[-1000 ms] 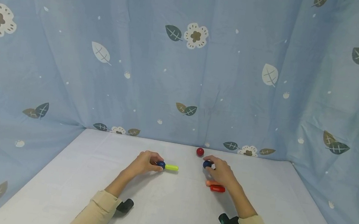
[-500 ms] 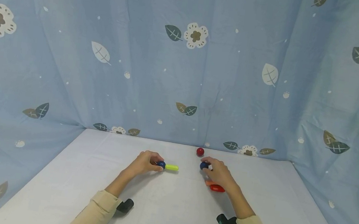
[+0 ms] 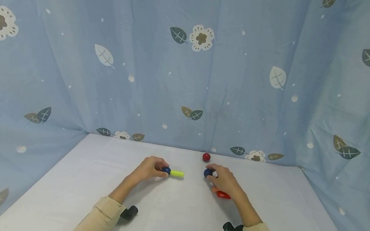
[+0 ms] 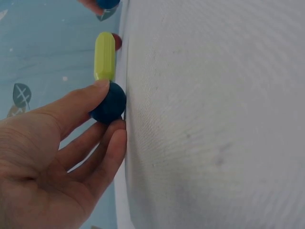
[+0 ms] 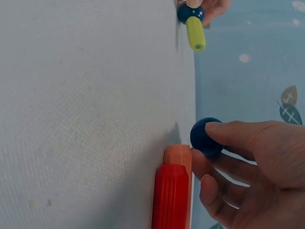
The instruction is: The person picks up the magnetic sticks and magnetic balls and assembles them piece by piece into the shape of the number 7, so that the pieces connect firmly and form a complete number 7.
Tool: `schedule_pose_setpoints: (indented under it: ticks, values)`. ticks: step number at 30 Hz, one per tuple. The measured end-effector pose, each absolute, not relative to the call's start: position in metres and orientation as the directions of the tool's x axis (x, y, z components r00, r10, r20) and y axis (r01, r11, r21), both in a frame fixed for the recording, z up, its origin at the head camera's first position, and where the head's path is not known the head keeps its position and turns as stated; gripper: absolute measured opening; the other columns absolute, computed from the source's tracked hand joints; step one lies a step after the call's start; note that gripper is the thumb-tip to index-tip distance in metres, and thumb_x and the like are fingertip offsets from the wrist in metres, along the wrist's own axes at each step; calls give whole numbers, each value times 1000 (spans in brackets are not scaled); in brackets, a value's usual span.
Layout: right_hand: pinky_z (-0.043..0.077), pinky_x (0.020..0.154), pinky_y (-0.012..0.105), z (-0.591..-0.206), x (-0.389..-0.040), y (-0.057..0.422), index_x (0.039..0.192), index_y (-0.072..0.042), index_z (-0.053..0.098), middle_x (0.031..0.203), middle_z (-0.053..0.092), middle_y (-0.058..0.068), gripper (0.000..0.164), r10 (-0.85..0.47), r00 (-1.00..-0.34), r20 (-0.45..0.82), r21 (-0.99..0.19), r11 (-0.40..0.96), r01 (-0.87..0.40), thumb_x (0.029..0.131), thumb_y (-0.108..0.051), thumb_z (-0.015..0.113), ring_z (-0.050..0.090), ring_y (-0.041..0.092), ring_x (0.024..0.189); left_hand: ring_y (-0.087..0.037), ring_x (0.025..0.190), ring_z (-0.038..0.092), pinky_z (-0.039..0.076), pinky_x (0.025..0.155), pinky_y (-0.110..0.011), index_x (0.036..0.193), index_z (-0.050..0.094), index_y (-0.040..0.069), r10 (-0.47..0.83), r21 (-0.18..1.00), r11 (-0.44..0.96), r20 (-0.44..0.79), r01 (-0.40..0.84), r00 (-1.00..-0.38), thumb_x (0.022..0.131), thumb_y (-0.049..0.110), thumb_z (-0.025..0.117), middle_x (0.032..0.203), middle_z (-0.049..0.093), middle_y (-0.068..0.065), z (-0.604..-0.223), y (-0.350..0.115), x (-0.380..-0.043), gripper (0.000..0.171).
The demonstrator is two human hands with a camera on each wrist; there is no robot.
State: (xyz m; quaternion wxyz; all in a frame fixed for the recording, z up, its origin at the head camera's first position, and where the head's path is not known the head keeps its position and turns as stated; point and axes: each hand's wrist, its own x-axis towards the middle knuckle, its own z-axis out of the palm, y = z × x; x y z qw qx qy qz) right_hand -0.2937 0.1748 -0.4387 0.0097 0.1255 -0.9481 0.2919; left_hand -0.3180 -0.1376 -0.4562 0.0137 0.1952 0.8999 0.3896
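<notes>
My left hand (image 3: 148,169) pinches a dark blue ball (image 4: 109,103) between thumb and fingers. From that ball a yellow-green ridged rod (image 3: 177,173) sticks out toward the right, with a small hole in its free end in the right wrist view. Across a gap, my right hand (image 3: 225,180) holds a second dark blue ball (image 5: 207,137) by thumb and fingertips. Just below this hand lie a red rod (image 5: 170,195) and an orange rod (image 5: 178,153), side by side and partly hidden by the hand in the head view.
A dark red ball (image 3: 206,157) sits near the back edge of the white table (image 3: 173,214), beyond my right hand. Blue patterned cloth (image 3: 156,69) hangs behind the table and along both sides. Each wrist wears a black camera mount (image 3: 234,230).
My right hand has shifted a little left and nearer to me with its blue ball, covering more of the orange rod. My left hand and the yellow-green rod stay in place.
</notes>
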Motion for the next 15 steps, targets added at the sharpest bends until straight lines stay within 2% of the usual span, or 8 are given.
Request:
schedule_pose_setpoints:
  ticks: [5, 12, 15]
  values:
    - [57, 86, 47, -438, -293, 174, 129, -12, 64, 120, 69, 12, 40, -240, -968, 76, -545, 803, -242, 90, -18, 71, 65, 22, 92, -18, 92, 70, 57, 88, -40, 105, 74, 12, 363, 704, 621, 131, 344, -923, 79, 14, 82, 105, 75, -9, -456, -138, -317, 27]
    - [53, 92, 51, -439, -293, 172, 125, -12, 66, 118, 70, 10, 37, -262, -963, 61, -536, 805, -253, 88, -17, 73, 66, 26, 99, -13, 87, 69, 56, 82, -35, 103, 75, 15, 351, 691, 634, 141, 346, -926, 78, 17, 83, 101, 76, -5, -456, -137, -318, 27]
    - [55, 90, 49, -438, -292, 170, 124, -11, 67, 117, 70, 10, 37, -272, -961, 47, -540, 803, -253, 88, -15, 73, 66, 25, 97, -12, 87, 69, 56, 81, -35, 103, 75, 15, 355, 691, 632, 146, 351, -924, 78, 16, 83, 101, 76, -5, -456, -137, -318, 26]
